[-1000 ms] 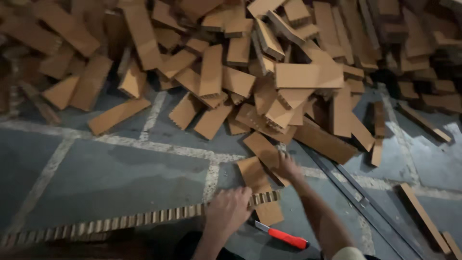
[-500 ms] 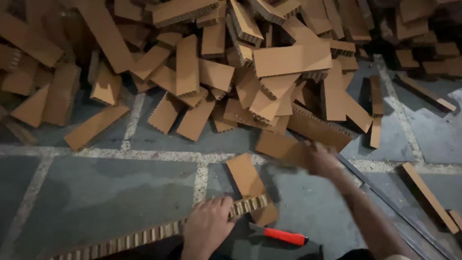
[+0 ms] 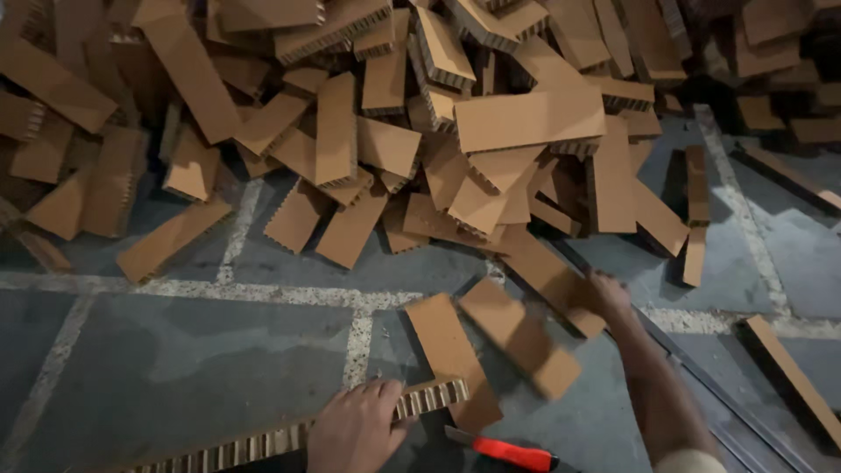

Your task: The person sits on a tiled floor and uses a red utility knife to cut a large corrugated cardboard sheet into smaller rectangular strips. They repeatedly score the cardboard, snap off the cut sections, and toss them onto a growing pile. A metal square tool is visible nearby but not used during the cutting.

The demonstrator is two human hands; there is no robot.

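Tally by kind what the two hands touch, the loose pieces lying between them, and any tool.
Honeycomb strip under left hand: 1
Cardboard piece under right hand: 1
Flat cardboard pieces between them: 2
Red-handled cutter: 1
Total: 5

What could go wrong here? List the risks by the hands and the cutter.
1. The red-handled cutter lies on the floor close to the left hand, which presses the honeycomb cardboard strip; a stray move could meet its blade.
2. The right hand grips a board at the foot of the cardboard pile; pulling it may send pieces sliding down.
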